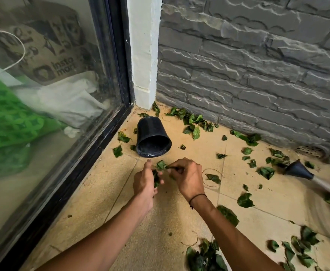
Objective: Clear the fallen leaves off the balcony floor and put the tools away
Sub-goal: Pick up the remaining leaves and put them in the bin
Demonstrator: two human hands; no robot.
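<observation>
A black plastic pot [152, 136] lies on its side in the corner, its mouth facing me. Just in front of it my left hand [145, 182] grips a small bunch of green leaves [156, 178]. My right hand [187, 178] pinches another green leaf [161, 165] and holds it against the left hand. Loose leaves are scattered over the tan balcony floor [160, 222], with a pile along the wall [194, 122] and another heap at the bottom [205, 257].
A glass sliding door with a black frame [94, 145] runs along the left. A grey stone wall [258, 75] closes the back. At the right lies a tool with a black cone end [299, 170] and a pale handle. A floor drain [309, 150] sits by the wall.
</observation>
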